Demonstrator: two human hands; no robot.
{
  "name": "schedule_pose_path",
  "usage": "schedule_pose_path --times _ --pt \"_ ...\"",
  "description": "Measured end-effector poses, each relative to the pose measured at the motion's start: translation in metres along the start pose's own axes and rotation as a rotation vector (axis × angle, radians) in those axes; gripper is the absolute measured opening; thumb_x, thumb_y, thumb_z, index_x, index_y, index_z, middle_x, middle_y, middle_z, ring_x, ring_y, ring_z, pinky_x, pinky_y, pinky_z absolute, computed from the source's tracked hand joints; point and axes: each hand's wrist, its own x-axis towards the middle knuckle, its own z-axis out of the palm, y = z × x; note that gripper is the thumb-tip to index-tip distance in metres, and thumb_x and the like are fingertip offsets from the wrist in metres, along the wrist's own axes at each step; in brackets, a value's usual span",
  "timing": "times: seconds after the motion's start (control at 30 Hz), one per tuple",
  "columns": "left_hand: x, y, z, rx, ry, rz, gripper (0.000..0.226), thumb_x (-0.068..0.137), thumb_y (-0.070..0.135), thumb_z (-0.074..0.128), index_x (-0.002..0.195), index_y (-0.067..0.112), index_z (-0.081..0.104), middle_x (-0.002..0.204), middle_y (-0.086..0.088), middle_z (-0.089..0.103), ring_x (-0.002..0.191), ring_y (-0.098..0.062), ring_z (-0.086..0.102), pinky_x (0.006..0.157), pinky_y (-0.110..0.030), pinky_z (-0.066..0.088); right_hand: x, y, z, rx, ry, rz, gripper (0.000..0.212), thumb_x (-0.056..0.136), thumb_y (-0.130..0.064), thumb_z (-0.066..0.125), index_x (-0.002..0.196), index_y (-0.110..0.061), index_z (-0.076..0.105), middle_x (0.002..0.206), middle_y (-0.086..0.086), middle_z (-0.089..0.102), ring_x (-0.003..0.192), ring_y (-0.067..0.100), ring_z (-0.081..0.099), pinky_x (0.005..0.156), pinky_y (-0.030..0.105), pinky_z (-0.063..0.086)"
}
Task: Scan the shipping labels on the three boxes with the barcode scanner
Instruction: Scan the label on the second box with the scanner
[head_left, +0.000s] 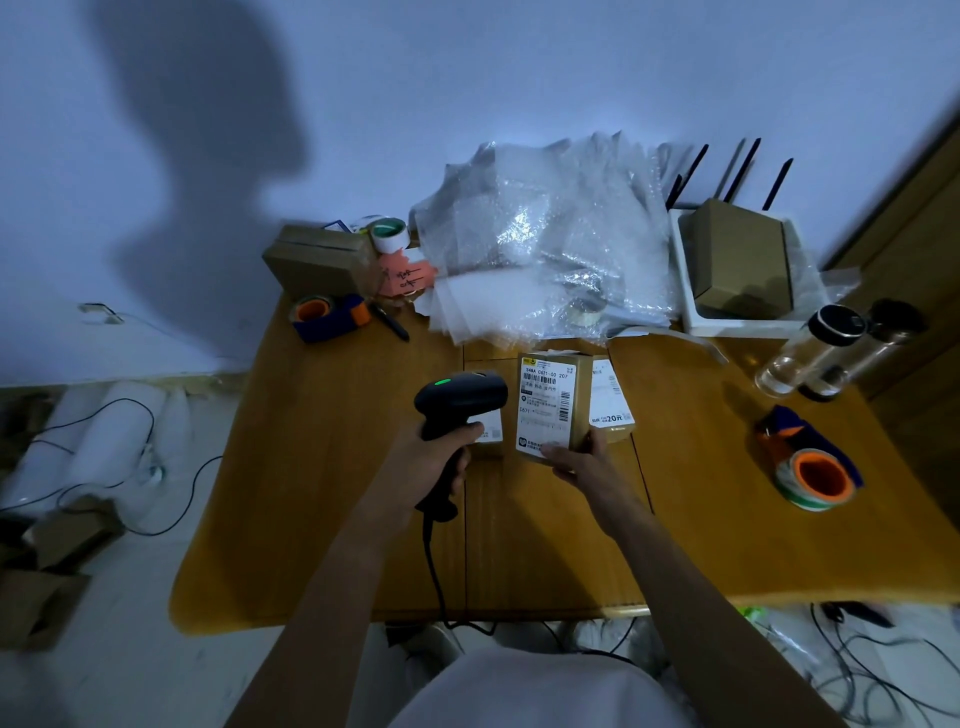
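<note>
Barcode scanner (460, 410): black, pistol-shaped, held over the middle of the wooden table (322, 519). Handle runs down toward the person; head points away and slightly right, toward the boxes. A green light glows on top of the head. A black cable hangs from the handle's base past the table's near edge.

Left hand (434, 462): fingers wrapped shut around the scanner's handle, index finger at the front of the grip.

Left box (491, 428): small, mostly hidden behind the scanner head; a white label corner with a small square code shows. Text too small to read.

Middle box (553, 410): brown cardboard, raised on its near end so its labelled face tilts up toward the camera, long axis running away from the person. White shipping label reads "548A C671-00 207" at top, "C671" lower left, with barcodes below the top line and down the right edge; remaining print illegible.

Right hand (576, 460): pinched on the middle box's near end, thumb on the box's right side, fingers across the label's lower edge.

Right box (613, 405): just beside the middle box, touching or nearly so, lying flat; its label shows "20元" near the near edge.

Tape dispenser (810, 462): blue and orange, near the right edge of the table, well apart from the boxes.
</note>
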Motion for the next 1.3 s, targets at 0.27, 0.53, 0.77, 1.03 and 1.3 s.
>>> schedule_pose_path --times 0.27,0.53,0.77,1.03,1.3 --pt "0.001 -0.002 -0.001 0.008 -0.008 0.009 0.022 0.091 0.028 0.073 0.092 0.008 0.064 0.064 -0.006 0.058 0.050 -0.018 0.053 0.053 -0.028 0.050 0.002 0.003 -0.002 0.004 -0.009 0.003 0.066 0.084 -0.018 0.080 0.138 -0.026 0.043 0.128 0.004 0.065 0.118 0.024 0.063 0.103 0.042 0.053" --pt "0.003 -0.002 -0.001 0.002 0.001 -0.001 0.019 0.092 0.026 0.072 0.099 0.010 0.064 0.061 -0.003 0.058 0.048 -0.017 0.052 0.049 -0.024 0.049 0.003 0.005 -0.003 0.002 -0.013 0.006 0.072 0.083 -0.020 0.081 0.144 -0.023 0.043 0.127 0.003 0.067 0.117 0.022 0.065 0.101 0.041 0.054" --pt "0.005 -0.002 -0.001 0.019 -0.006 0.019 0.017 0.092 0.025 0.072 0.091 0.011 0.064 0.062 -0.004 0.057 0.048 -0.017 0.052 0.051 -0.025 0.048 0.005 0.006 -0.005 -0.003 -0.019 0.007 0.070 0.084 -0.019 0.080 0.143 -0.023 0.043 0.129 0.003 0.066 0.120 0.023 0.064 0.102 0.041 0.053" --pt "0.007 -0.002 -0.004 0.032 0.005 0.017 0.024 0.091 0.029 0.072 0.087 0.007 0.062 0.062 -0.005 0.056 0.051 -0.020 0.051 0.056 -0.030 0.047 0.018 0.002 -0.002 -0.052 -0.008 0.066 0.075 0.077 -0.044 0.083 0.139 -0.017 0.051 0.124 0.004 0.070 0.111 0.021 0.070 0.088 0.038 0.058" --pt "0.009 -0.005 -0.009 -0.003 0.042 0.005 0.032 0.089 0.029 0.075 0.097 -0.001 0.067 0.064 -0.009 0.055 0.050 -0.021 0.051 0.056 -0.033 0.046 0.029 -0.010 0.006 0.099 0.118 0.126 0.051 0.081 -0.049 0.077 0.122 -0.023 0.060 0.121 0.008 0.067 0.109 0.028 0.067 0.082 0.039 0.053"
